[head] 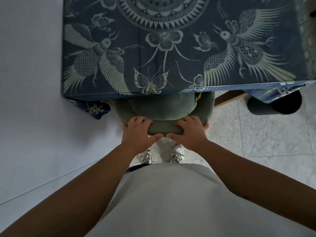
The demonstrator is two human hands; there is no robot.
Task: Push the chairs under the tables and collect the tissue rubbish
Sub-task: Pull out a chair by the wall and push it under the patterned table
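The left hand (139,130) and the right hand (189,130) both grip the top rail of the chair (162,108), fingers curled over its green knitted cover, thumbs nearly meeting behind it. The seat already sits partly beneath the near edge of the table (171,48), under the overhang of the blue patterned tablecloth (95,108).

The cover probably slides on the rail, so a hard shove may slip the hands off. The hanging cloth near the left corner could catch on the backrest and drag. A wooden piece (229,99) just right of the chair may block a crooked push. The dark cylindrical bin (273,105) stands clear by the right corner. No tissue is visible here.
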